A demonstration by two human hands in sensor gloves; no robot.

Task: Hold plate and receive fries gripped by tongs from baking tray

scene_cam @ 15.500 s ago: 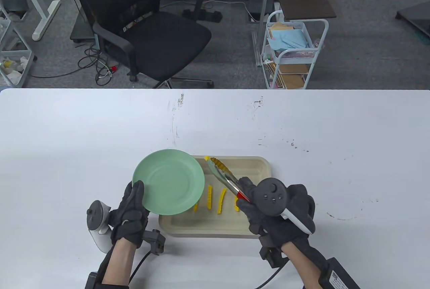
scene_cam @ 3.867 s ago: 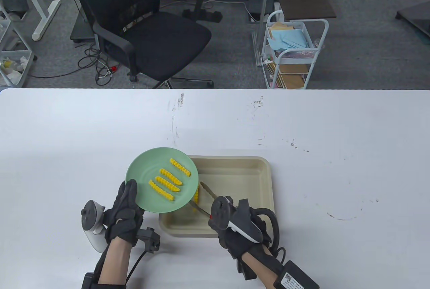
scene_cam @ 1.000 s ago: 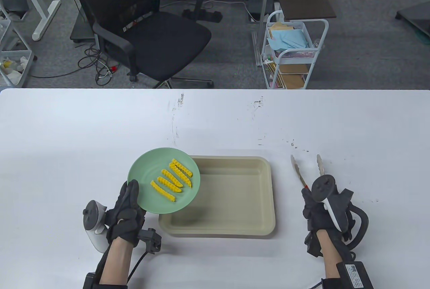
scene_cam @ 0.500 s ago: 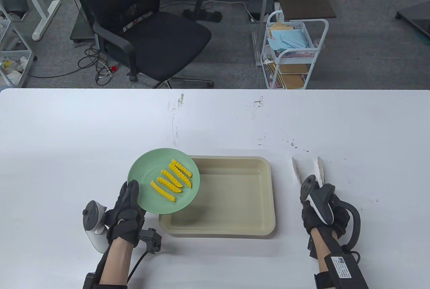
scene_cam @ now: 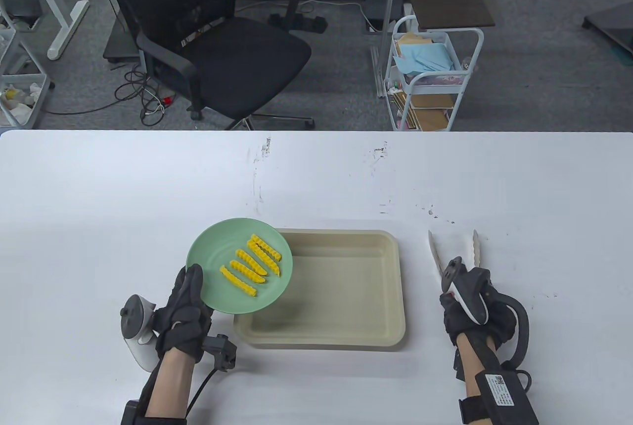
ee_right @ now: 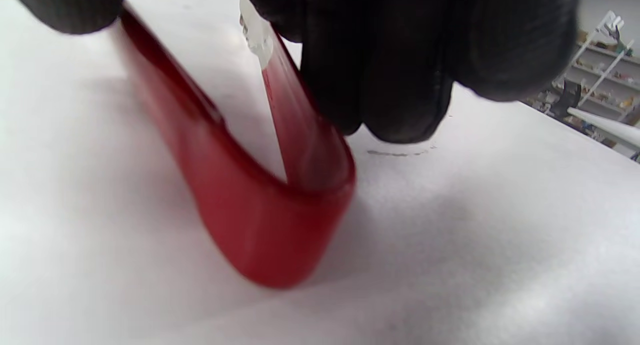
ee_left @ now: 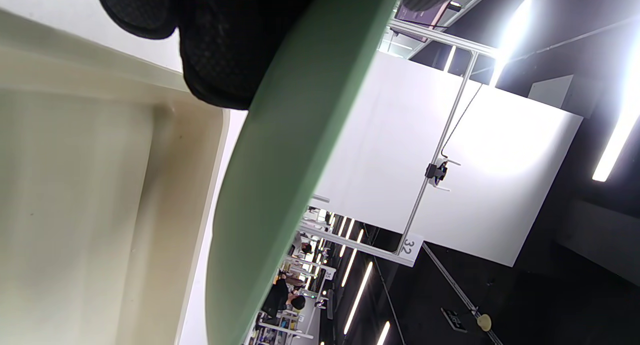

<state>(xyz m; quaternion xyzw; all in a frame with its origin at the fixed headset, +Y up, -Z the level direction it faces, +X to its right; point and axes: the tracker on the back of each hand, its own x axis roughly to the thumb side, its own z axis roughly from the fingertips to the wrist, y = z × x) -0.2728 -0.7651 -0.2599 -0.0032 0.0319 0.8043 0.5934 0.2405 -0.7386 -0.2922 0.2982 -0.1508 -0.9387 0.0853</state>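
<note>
My left hand (scene_cam: 185, 314) grips the near rim of a green plate (scene_cam: 210, 252) and holds it raised over the left end of the beige baking tray (scene_cam: 346, 286). Several yellow crinkle fries (scene_cam: 252, 264) lie on the plate. No fries show in the tray. My right hand (scene_cam: 474, 311) holds the tongs (scene_cam: 434, 251) to the right of the tray, their arms spread apart and pointing away. In the right wrist view my fingers (ee_right: 400, 60) grip the tongs' red handle loop (ee_right: 260, 225), which touches the table. The left wrist view shows the plate's edge (ee_left: 280, 185) above the tray (ee_left: 75, 210).
The white table (scene_cam: 148, 188) stretches wide around the tray, with scuff marks (scene_cam: 259, 173) at its middle. Beyond its far edge stand a black office chair (scene_cam: 212, 44) and a white cart (scene_cam: 430, 79).
My right hand has rolled and sunk slightly toward the table, and the tongs' arms have spread a little wider. My left hand and the plate have held still.
</note>
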